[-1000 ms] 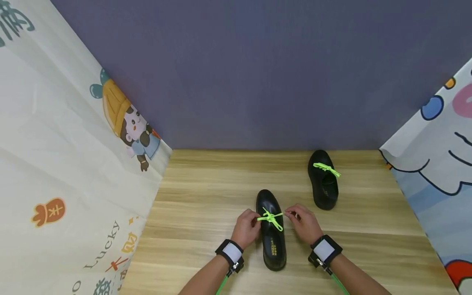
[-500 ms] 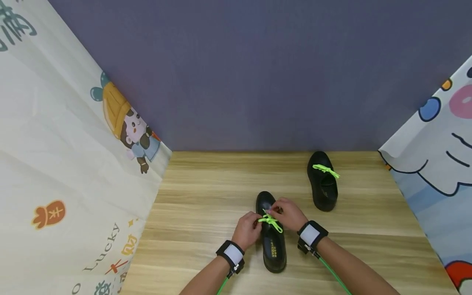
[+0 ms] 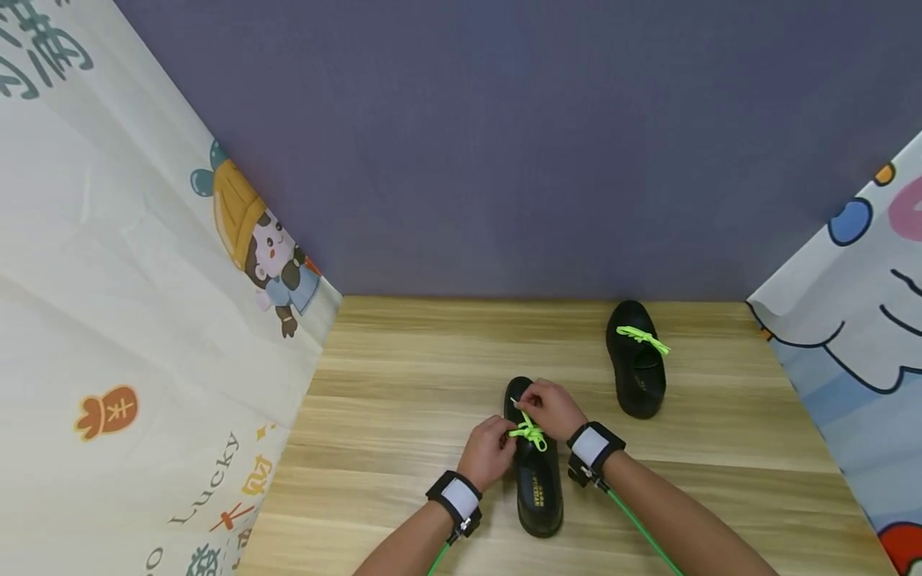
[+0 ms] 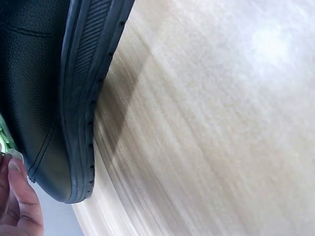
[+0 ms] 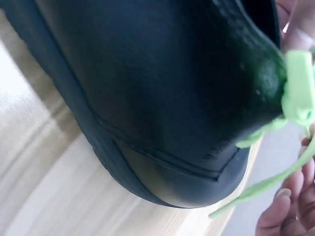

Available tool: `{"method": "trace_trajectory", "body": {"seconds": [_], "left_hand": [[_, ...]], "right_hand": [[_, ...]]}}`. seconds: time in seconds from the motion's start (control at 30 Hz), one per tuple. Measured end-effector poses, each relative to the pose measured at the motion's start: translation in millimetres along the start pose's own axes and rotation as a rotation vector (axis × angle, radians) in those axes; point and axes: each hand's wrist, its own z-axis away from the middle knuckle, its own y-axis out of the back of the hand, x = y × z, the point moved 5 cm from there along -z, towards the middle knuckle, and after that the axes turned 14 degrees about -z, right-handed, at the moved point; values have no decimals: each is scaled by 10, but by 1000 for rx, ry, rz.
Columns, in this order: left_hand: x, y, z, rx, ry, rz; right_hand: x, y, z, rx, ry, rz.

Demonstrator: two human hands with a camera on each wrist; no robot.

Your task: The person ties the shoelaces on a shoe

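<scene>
A black leather shoe (image 3: 539, 488) stands on the wooden floor, toe away from me, with a neon green shoelace (image 3: 531, 434) in a bow-like knot across it. At the shoe's left side my left hand (image 3: 487, 453) pinches one part of the lace. Over the toe side, my right hand (image 3: 555, 410) holds another strand, whose tip sticks out past the fingers. In the right wrist view the loose strand (image 5: 261, 186) hangs beside the thumb. The left wrist view shows the shoe's side and sole (image 4: 81, 98), with fingertips (image 4: 22, 184) at the lace.
A second black shoe (image 3: 637, 380), its green lace (image 3: 643, 338) lying across it, stands further back on the right. The wooden floor (image 3: 403, 360) meets a dark blue-grey wall (image 3: 461, 160). Printed white sheets flank it on the left (image 3: 144, 320) and right (image 3: 850, 296).
My right hand has moved left from beside the shoe to over its front, bringing its lace strand toward the toe. My left hand stays almost in place, still holding the lace.
</scene>
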Motion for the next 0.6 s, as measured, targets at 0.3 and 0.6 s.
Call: {"method": "trace_trajectory", "body": {"seconds": [0.3,0.6], "left_hand": [[-19,-17,10,-22,30,33],[-45,-26,4,-17,49,54]], "right_hand": [[20,260,321,40,21,-64],[197,152,746,29,9,-32]]}}
